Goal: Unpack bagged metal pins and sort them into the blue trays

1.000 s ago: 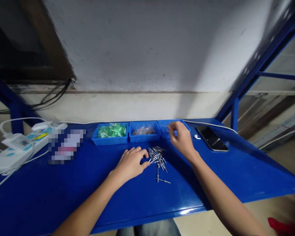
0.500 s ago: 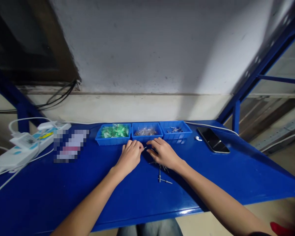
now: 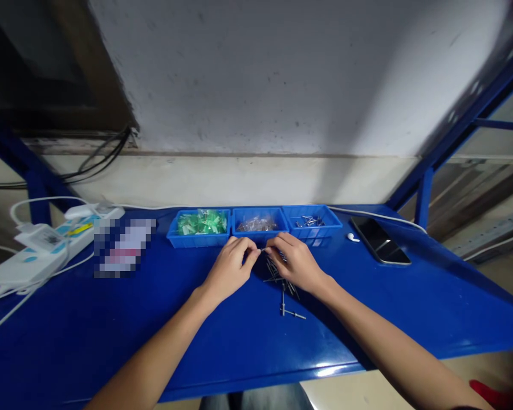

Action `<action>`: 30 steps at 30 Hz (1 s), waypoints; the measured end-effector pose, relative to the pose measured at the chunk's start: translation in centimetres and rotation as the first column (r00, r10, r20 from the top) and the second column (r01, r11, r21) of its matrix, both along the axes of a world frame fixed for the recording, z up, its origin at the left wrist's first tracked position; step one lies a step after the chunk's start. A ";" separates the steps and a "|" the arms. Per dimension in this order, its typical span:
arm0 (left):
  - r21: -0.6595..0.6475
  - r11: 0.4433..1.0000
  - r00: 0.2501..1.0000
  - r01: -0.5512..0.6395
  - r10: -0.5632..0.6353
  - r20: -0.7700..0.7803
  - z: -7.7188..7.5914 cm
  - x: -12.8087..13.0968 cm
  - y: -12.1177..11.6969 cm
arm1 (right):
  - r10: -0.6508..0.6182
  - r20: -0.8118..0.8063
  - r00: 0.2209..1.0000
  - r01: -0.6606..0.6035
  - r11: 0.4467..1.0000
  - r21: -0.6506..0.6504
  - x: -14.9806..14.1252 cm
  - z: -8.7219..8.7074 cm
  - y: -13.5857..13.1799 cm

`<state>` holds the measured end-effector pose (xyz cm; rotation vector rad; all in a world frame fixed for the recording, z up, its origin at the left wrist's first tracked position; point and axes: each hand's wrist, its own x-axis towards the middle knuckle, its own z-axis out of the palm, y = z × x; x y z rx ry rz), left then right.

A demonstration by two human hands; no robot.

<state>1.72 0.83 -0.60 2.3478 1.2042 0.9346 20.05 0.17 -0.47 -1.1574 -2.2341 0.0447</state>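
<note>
My left hand [image 3: 231,266] pinches one end of a thin metal blind rivet [image 3: 263,249] between thumb and forefinger. At its other end, the fingertips of my right hand [image 3: 298,263] are closed, and whatever else they may hold is hidden. Below and partly behind the right hand lies a loose pile of blind rivets [image 3: 274,279] on the blue table [image 3: 214,347]. Two more rivets [image 3: 283,308] lie crosswise, nearer the front edge.
Behind the hands stand a blue bin [image 3: 199,241] of green packets, a bin [image 3: 259,232] of small clear-and-brown pieces and a bin [image 3: 316,232] of rivets. A white earbud [image 3: 353,237] and phone [image 3: 380,242] lie right; a power strip [image 3: 43,256] with cables lies left.
The fingertips of my right hand have closed and come together with the left ones at the rivet. The whole view has shifted slightly.
</note>
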 end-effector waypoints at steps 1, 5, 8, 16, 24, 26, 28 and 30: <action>0.023 1.000 1.000 -0.001 0.000 0.014 0.1 0.0 -0.1 | -0.008 -0.013 1.000 0.008 1.000 -0.006 0.0 0.0 0.0; 0.053 0.997 0.999 -0.050 0.049 0.020 0.3 0.2 -0.6 | 0.018 -0.048 0.999 -0.018 1.000 -0.017 -0.1 0.3 -0.2; 0.029 0.997 0.998 -0.070 0.070 -0.004 0.0 0.5 -0.6 | 0.050 -0.030 0.998 -0.049 0.999 0.007 0.0 0.6 -0.3; -0.049 0.998 0.975 0.028 -0.038 -0.221 -0.3 1.5 -1.7 | -0.486 -0.250 0.838 0.540 0.805 0.246 5.9 0.8 2.6; -0.003 0.993 0.933 0.114 -0.108 -0.343 -0.8 2.2 -2.7 | -0.440 -0.211 0.873 0.475 0.865 0.160 4.9 0.5 2.3; -0.005 0.994 0.928 0.113 -0.107 -0.358 -1.0 2.3 -2.7 | -0.335 -0.209 0.919 0.365 0.922 0.128 3.1 0.6 1.4; 0.013 0.995 0.925 0.103 -0.091 -0.370 -1.2 2.4 -2.5 | -0.231 -0.206 0.951 0.256 0.962 0.099 1.6 0.5 0.7; 0.030 0.997 0.927 0.078 -0.061 -0.369 -1.3 2.4 -2.3 | -0.141 -0.203 0.969 0.158 0.985 0.070 0.7 0.4 0.1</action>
